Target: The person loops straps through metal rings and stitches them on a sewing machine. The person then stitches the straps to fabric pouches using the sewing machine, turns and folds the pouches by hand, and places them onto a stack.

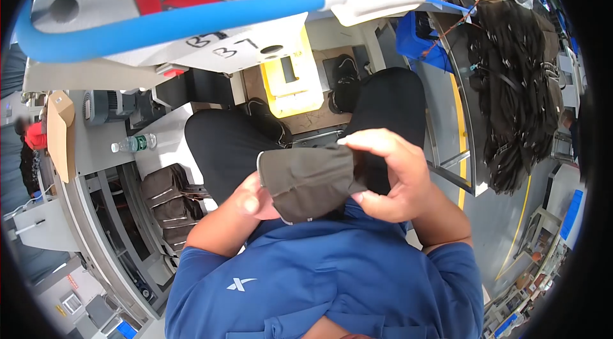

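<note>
Above my lap I hold a dark fabric pouch (310, 179) with both hands. Its left edge has a light trim, and its right end gathers into a dark, opening-like part. My left hand (254, 200) is closed on the trimmed left edge, with the thumb on top and the other fingers mostly hidden. At the other end, my right hand (401, 173) pinches the cloth between thumb and fingers that curve around it. What is inside the pouch is hidden.
Ahead is a grey machine head with a blue hose (172, 23) and a yellow plate (290, 80). Stacked dark fabric pieces (171, 201) lie at left, near a plastic bottle (135, 143). A large heap of dark pieces (517, 90) is at right. Another person (35, 138) is far left.
</note>
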Action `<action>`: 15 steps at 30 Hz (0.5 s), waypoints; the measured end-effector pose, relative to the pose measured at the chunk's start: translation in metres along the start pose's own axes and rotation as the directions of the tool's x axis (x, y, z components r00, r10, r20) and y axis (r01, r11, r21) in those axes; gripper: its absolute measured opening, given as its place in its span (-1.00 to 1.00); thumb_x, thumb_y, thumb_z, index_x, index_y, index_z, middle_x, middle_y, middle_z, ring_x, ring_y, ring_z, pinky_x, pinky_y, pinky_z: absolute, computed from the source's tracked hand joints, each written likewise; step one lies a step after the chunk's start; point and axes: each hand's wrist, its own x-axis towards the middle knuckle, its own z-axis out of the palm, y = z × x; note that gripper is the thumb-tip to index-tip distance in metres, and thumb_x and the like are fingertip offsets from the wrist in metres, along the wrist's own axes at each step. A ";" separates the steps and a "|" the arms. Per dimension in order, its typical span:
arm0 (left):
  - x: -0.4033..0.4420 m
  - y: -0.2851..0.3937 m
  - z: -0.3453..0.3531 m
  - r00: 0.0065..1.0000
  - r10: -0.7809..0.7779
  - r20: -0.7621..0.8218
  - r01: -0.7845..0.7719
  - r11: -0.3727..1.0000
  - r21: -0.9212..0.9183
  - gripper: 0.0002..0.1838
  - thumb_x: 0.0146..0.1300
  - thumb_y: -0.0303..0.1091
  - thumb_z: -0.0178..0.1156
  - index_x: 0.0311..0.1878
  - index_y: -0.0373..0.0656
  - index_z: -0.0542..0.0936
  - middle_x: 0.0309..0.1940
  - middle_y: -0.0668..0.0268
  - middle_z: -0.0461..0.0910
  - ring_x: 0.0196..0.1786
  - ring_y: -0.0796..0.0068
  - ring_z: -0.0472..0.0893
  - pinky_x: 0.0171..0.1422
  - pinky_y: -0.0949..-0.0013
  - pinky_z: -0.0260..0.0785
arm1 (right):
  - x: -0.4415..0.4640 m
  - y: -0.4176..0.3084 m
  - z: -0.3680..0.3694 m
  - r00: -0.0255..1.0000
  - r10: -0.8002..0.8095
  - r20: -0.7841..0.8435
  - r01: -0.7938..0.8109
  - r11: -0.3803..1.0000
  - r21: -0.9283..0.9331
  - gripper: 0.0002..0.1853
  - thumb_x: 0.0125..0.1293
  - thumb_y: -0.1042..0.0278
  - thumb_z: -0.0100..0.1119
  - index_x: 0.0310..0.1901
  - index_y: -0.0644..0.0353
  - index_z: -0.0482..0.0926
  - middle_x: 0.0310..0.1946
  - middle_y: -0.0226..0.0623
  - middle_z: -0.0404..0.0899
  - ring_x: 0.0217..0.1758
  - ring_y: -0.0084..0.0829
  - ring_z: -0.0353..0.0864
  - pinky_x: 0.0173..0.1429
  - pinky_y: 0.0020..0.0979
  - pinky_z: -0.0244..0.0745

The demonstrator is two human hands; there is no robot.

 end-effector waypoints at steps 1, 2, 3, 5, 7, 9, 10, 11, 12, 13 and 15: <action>-0.001 -0.009 -0.005 1.000 -0.006 0.021 0.009 0.993 -0.119 0.24 0.04 0.21 0.53 0.59 -0.40 0.18 0.50 -0.11 0.36 0.56 -0.06 0.38 0.68 -0.11 0.14 | 0.000 -0.001 0.001 0.999 -0.009 0.031 0.008 1.000 0.021 -0.29 -0.03 0.55 0.47 0.26 0.38 0.56 0.10 0.01 0.67 0.09 -0.10 0.73 0.17 -0.28 0.62; -0.002 -0.016 -0.008 0.999 -0.008 0.041 0.018 0.971 -0.237 0.26 0.02 0.24 0.53 0.60 -0.39 0.17 0.51 -0.10 0.36 0.55 -0.04 0.39 0.67 -0.11 0.15 | -0.001 -0.002 0.001 0.998 -0.018 0.064 0.016 0.999 0.044 -0.29 -0.04 0.55 0.46 0.26 0.39 0.56 0.11 0.01 0.67 0.10 -0.10 0.73 0.17 -0.28 0.62; 0.001 -0.017 -0.006 0.999 -0.014 0.047 0.027 0.953 -0.303 0.01 0.32 0.05 0.39 0.61 -0.38 0.16 0.54 -0.07 0.33 0.56 0.02 0.39 0.67 -0.08 0.17 | -0.003 0.000 0.004 0.996 -0.012 0.089 0.007 0.998 0.055 -0.29 -0.02 0.50 0.47 0.28 0.40 0.55 0.16 0.04 0.65 0.20 -0.05 0.70 0.25 -0.22 0.59; 0.005 -0.014 -0.001 0.994 0.002 -0.112 -0.015 0.993 -0.114 -0.13 0.40 -0.10 0.31 0.59 -0.38 0.18 0.51 -0.07 0.36 0.54 0.03 0.41 0.65 -0.07 0.21 | -0.001 -0.002 0.003 0.997 -0.012 0.072 0.015 0.999 -0.038 -0.28 0.00 0.46 0.48 0.29 0.41 0.54 0.21 0.05 0.62 0.29 -0.01 0.64 0.33 -0.18 0.54; 0.014 -0.011 0.000 0.993 0.079 -0.083 -0.082 0.996 -0.036 -0.33 0.48 -0.36 0.15 0.56 -0.39 0.21 0.48 -0.06 0.40 0.51 0.04 0.45 0.61 -0.04 0.27 | -0.001 -0.006 0.002 1.000 0.026 0.010 -0.026 0.998 -0.056 -0.24 0.03 0.36 0.51 0.31 0.42 0.51 0.32 0.11 0.54 0.41 0.03 0.55 0.45 -0.10 0.45; 0.020 -0.009 0.004 0.991 0.129 -0.022 -0.126 0.987 0.096 -0.26 0.38 -0.43 0.20 0.57 -0.39 0.20 0.51 -0.05 0.36 0.54 0.05 0.41 0.65 0.00 0.21 | -0.010 -0.002 0.010 0.984 0.082 -0.157 -0.099 0.990 -0.101 -0.22 0.11 0.26 0.58 0.33 0.44 0.47 0.30 0.16 0.53 0.39 -0.02 0.56 0.45 -0.13 0.44; 0.022 -0.008 0.009 0.988 0.152 0.004 -0.150 0.969 0.194 -0.24 0.35 -0.46 0.22 0.58 -0.39 0.19 0.51 -0.04 0.35 0.56 0.05 0.39 0.66 0.01 0.19 | -0.012 -0.002 0.015 0.968 0.138 -0.209 -0.169 0.976 -0.136 -0.21 0.14 0.23 0.60 0.33 0.44 0.46 0.29 0.17 0.53 0.38 -0.04 0.57 0.45 -0.15 0.45; 0.021 -0.012 0.014 0.984 0.163 -0.071 -0.140 0.958 0.250 -0.13 0.27 -0.37 0.33 0.59 -0.38 0.18 0.54 -0.03 0.32 0.58 0.06 0.35 0.68 0.02 0.15 | -0.011 -0.004 0.019 0.964 0.181 -0.194 -0.204 0.973 -0.110 -0.24 0.16 0.25 0.61 0.31 0.44 0.48 0.24 0.13 0.56 0.35 -0.08 0.59 0.41 -0.19 0.48; 0.022 -0.011 0.012 0.987 0.159 -0.003 -0.154 0.961 0.231 -0.11 0.23 -0.37 0.34 0.58 -0.37 0.19 0.52 -0.04 0.34 0.56 0.05 0.37 0.68 0.01 0.17 | -0.013 -0.003 0.026 0.946 0.239 -0.218 -0.263 0.961 -0.087 -0.30 0.16 0.30 0.60 0.28 0.43 0.51 0.21 0.09 0.59 0.30 -0.11 0.62 0.36 -0.22 0.52; 0.022 -0.008 0.008 0.986 0.157 0.063 -0.167 0.963 0.213 -0.10 0.19 -0.37 0.36 0.57 -0.37 0.19 0.51 -0.04 0.36 0.54 0.03 0.40 0.67 0.00 0.19 | -0.016 -0.002 0.027 0.945 0.240 -0.221 -0.266 0.959 -0.094 -0.33 0.15 0.31 0.60 0.25 0.43 0.53 0.19 0.06 0.60 0.27 -0.12 0.63 0.32 -0.23 0.54; 0.024 -0.006 -0.003 0.976 0.146 0.159 -0.169 0.975 0.147 -0.02 0.17 -0.23 0.44 0.58 -0.36 0.18 0.50 -0.03 0.36 0.54 0.02 0.40 0.66 -0.02 0.22 | -0.020 0.000 0.030 0.949 0.210 -0.234 -0.239 0.965 -0.104 -0.36 0.14 0.33 0.59 0.21 0.41 0.55 0.14 0.03 0.62 0.20 -0.14 0.65 0.27 -0.25 0.56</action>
